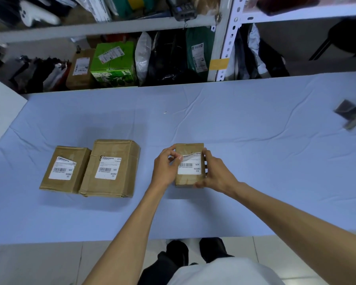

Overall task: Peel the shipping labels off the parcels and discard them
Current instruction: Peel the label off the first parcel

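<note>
Your left forearm (132, 223) and right forearm (286, 210), both bare, extended forward from the lower edge of view and converged toward the middle. Your left hand (165, 166) was turned palm inward, with thumb and forefinger pinched on the lifted corner of a label (188, 170). Your right hand (216, 173) lay opposite it. Its fingers were curled over the right edge of the small box (188, 148) and its thumb was pressed at the near corner. The hands were close but apart.
</note>
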Available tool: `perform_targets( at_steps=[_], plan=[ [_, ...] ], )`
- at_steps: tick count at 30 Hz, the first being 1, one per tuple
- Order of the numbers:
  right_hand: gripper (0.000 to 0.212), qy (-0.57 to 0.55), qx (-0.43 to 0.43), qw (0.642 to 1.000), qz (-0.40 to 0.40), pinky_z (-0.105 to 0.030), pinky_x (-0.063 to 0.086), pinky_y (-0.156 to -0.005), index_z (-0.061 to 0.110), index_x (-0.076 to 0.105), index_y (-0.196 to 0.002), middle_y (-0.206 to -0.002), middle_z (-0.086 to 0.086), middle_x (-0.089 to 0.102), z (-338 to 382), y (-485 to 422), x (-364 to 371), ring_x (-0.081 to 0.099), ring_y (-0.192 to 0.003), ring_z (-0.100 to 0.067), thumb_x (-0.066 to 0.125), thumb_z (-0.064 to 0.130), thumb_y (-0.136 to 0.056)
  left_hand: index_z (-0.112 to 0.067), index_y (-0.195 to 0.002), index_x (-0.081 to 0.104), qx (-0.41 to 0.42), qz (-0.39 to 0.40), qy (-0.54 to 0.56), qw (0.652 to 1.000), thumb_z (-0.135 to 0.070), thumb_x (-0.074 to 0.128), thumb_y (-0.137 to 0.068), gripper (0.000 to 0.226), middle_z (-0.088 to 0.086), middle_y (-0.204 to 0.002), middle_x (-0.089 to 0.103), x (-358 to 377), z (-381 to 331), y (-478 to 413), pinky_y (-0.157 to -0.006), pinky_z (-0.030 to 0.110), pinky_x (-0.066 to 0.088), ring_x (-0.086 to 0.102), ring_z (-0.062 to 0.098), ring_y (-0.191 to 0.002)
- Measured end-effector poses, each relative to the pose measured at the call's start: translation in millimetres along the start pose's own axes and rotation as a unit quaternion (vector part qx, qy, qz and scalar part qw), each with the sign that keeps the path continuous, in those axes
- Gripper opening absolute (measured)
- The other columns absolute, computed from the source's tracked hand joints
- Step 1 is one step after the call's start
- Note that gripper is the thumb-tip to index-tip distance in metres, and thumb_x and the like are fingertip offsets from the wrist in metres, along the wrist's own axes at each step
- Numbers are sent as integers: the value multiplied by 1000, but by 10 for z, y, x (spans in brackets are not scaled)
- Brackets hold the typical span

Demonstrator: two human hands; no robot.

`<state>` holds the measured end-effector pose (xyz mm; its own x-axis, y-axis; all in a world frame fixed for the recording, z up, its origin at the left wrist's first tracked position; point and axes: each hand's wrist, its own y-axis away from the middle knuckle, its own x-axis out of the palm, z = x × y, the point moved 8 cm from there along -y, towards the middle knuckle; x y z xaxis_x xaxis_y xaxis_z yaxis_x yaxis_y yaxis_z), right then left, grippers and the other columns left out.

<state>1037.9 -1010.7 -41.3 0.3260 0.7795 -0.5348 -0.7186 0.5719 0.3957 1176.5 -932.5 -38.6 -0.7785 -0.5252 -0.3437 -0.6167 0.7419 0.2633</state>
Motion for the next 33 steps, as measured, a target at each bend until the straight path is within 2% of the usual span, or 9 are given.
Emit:
perform_targets(
  at_steps=[4,6,11,15,18,20,23,28,33],
  plan=[
    [107,-26,-14,1000,5,-38,56,-83,16,21,-142,-117,2,56,77,34,25,60,-102,-20,87,17,-59,-6,-82,58,-8,-14,11,1000,-11,62,-91,11,-3,-139,53,-45,52,-21,-77,18,50,65,21,-104],
    [105,-37,-20,999,-2,-33,56,-83,16,23,-142,-112,8,54,118,46,11,61,-100,-17,88,17,-60,-11,-79,57,-7,-15,12,1000,-12,62,-90,13,-3,-138,54,-71,41,-10,-75,17,49,65,21,-103],
    [104,-56,-31,998,-12,-24,54,-77,17,20,-146,-108,9,57,194,75,11,63,-97,-15,84,15,-65,-19,-74,56,4,-12,27,1000,-10,63,-90,20,-2,-138,54,-95,2,25,-80,19,49,64,22,-107],
    [107,-55,-27,998,-11,-26,55,-79,15,19,-149,-106,8,57,204,84,-24,62,-96,-15,84,11,-65,-19,-74,56,8,-16,32,999,-8,63,-89,20,-1,-138,53,-96,-9,35,-85,21,49,62,22,-111],
    [106,-63,-21,998,-11,-17,53,-72,17,21,-149,-102,11,57,207,98,-48,61,-89,-8,84,8,-64,-16,-75,55,15,-11,33,999,-8,62,-90,19,-2,-139,52,-88,-36,49,-83,16,50,62,19,-109],
    [103,-61,-25,998,-11,-12,51,-68,17,24,-147,-98,15,56,218,109,-58,60,-85,-3,84,8,-64,-15,-76,56,19,-9,31,999,-8,62,-90,16,-1,-140,52,-87,-44,50,-87,21,50,62,20,-109],
    [101,-55,-30,998,-11,-20,54,-71,15,26,-146,-98,13,57,234,111,-66,61,-87,-10,84,8,-63,-13,-79,58,16,-12,26,999,-9,62,-90,12,-1,-141,52,-98,-50,59,-88,22,49,62,21,-109],
    [103,-52,-34,998,-11,-23,56,-68,17,26,-146,-100,8,60,281,111,-80,63,-90,-15,84,8,-63,-16,-77,56,25,-15,28,999,-11,61,-91,16,-2,-142,49,-137,-118,92,-77,9,47,60,17,-109],
    [110,-53,-29,998,-13,-16,53,-64,19,17,-151,-103,7,59,302,94,-103,62,-91,-13,84,8,-63,-17,-75,55,33,-18,23,999,-12,62,-91,18,-1,-143,49,-176,-175,95,-92,28,49,61,21,-112]
  ],
)
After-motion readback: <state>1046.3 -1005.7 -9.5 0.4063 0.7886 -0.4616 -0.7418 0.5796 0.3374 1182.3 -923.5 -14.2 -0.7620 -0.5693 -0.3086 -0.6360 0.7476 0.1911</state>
